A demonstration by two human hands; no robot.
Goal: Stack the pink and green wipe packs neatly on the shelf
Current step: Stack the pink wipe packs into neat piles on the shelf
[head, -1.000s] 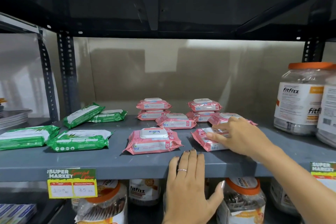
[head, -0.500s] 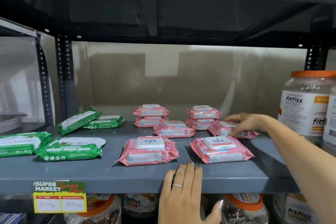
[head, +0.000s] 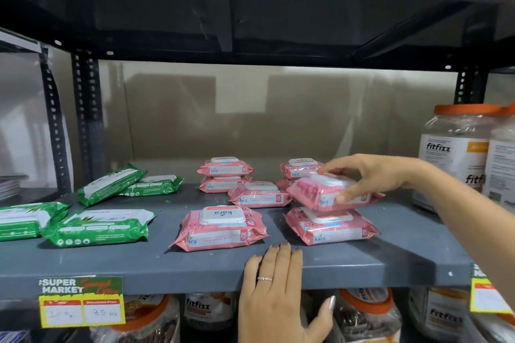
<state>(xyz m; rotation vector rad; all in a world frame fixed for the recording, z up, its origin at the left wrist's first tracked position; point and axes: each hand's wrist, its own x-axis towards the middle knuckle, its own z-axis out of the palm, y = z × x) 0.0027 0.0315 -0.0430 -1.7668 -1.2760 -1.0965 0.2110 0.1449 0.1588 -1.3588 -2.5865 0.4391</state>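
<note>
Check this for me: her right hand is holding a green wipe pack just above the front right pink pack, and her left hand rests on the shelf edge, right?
Not quite. The head view shows the right hand holding a pink wipe pack, not a green one, above the front right pink pack. The left hand does rest on the shelf edge.

Dim, even light with glare on the back wall (head: 250, 120); edges bow, and the moving pink pack (head: 320, 192) blurs.

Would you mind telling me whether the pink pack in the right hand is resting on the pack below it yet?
Not yet: the pink pack in the right hand is tilted, above the front-right pack.
</note>
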